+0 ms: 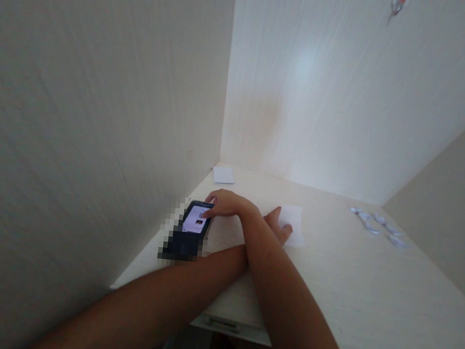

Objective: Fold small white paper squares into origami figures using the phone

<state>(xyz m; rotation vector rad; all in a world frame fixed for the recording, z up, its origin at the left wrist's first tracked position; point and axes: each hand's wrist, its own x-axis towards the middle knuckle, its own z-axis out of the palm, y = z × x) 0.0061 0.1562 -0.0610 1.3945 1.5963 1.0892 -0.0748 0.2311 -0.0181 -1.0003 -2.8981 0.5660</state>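
Here the arms cross over the desk [350,273]. The right hand [226,204] reaches over to the one phone [195,220], which lies flat near the left wall, screen lit. Its fingers are loosely curled and slightly apart, gripping nothing, with one fingertip [207,214] on the screen's upper edge. The left hand [279,227] is mostly hidden behind the right forearm and rests at the near left edge of a paper [294,221]; I cannot tell whether its fingers pinch it. A second sheet [223,174] lies in the far corner, well apart. To the right lie small scraps [378,224], five or six, too blurred to count surely.
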